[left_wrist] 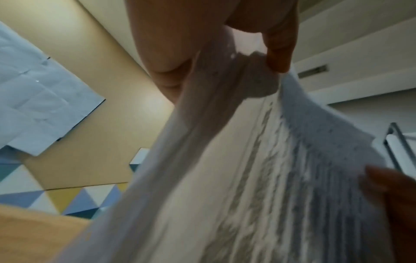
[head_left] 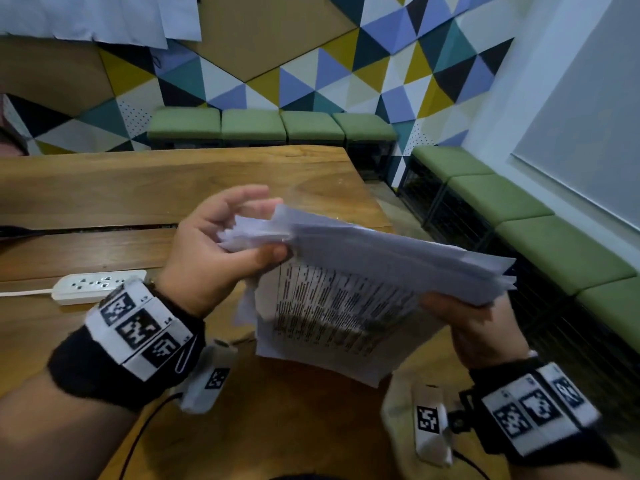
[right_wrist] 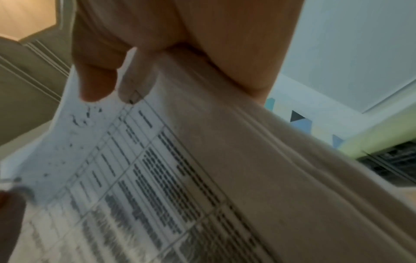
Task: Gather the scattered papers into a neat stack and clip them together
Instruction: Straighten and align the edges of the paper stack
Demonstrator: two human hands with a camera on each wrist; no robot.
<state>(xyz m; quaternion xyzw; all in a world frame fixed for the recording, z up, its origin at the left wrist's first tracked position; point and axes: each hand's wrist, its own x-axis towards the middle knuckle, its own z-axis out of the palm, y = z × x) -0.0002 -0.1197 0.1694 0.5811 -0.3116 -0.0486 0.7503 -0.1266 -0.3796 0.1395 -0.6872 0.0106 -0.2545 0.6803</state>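
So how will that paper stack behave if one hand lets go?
Likely floppy: the stack already sags between the left hand and right hand. The sheets probably slide apart easily, since the edges at the left are fanned and uneven. No clip is visible on them, so loose sheets could spill.

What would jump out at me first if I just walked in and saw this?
First, the bundle of printed papers held in the air above the wooden table, its edges uneven, the left hand gripping one end and the right hand the other. Behind it, the wall of coloured triangles above green benches.
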